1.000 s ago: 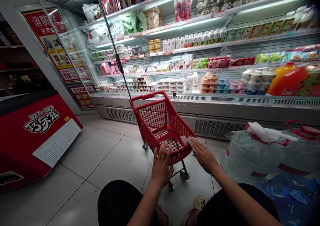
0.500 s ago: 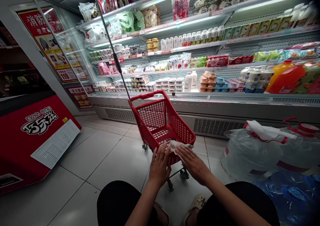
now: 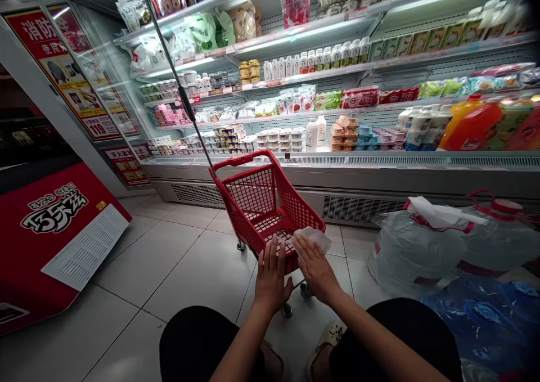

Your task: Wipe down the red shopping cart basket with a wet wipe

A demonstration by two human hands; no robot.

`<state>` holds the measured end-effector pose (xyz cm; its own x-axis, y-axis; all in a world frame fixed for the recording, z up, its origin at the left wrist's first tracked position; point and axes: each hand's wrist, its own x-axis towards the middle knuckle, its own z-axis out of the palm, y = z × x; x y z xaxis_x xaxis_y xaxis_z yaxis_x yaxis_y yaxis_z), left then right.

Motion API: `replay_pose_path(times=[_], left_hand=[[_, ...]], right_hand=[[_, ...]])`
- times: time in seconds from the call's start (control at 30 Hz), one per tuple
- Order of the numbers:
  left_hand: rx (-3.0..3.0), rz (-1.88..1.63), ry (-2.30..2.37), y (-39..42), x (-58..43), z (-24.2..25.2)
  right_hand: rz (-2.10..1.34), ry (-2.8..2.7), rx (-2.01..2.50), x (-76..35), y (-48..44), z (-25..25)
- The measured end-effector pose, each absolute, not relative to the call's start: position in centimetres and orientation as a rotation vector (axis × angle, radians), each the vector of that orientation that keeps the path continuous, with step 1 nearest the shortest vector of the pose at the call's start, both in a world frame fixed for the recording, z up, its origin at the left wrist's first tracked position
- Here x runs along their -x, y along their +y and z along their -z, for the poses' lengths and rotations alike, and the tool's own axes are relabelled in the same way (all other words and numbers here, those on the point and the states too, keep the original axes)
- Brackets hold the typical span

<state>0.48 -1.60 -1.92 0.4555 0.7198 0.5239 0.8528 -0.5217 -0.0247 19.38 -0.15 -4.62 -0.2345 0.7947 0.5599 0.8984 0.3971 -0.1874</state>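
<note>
A small red plastic shopping cart [image 3: 255, 188] with latticed sides stands on the tiled floor in front of my knees. My left hand [image 3: 270, 281] rests, fingers stretched, at the near end of the cart, with nothing visible in it. Beside it, my right hand [image 3: 315, 266] presses a crumpled white wipe [image 3: 317, 238] at the cart's near right corner, its fingers nearly flat over it. Part of the wipe sticks out past the fingertips; my palms hide some of the cart's near wall.
A refrigerated shelf unit [image 3: 304, 172] full of dairy goods and drinks runs behind the cart. A thin dark pole [image 3: 177, 78] rises from the cart's left side. Large wrapped water bottles [image 3: 415, 252] stand to the right; a red freezer [image 3: 84, 224] is at left.
My right hand has shifted slightly up with the wipe, which now shows more beyond the fingers. My left hand stays near the same spot. The view has moved a little.
</note>
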Motion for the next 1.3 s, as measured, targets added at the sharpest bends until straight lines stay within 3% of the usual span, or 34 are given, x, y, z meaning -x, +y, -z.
replay_pose_path(times=[0.47, 0.77, 1.07, 1.3], left_hand=[[2.566, 0.484, -1.119, 6.3, 3.8, -3.3], [2.407, 0.603, -1.314, 5.5, -2.3, -1.2], [2.495, 0.64, -1.165, 3.0, -5.1, 0.5], [2.547, 0.624, -1.129, 1.9, -6.9, 0.7]], right_hand=[[-0.018, -2.356, 1.163, -23.9, 0.3, 3.2], [-0.083, -2.149, 1.455, -28.7, 3.6, 4.0], [-0.244, -1.781, 1.666, -28.5, 2.5, 4.9], [-0.05, -1.855, 1.649, -24.5, -1.1, 4.3]])
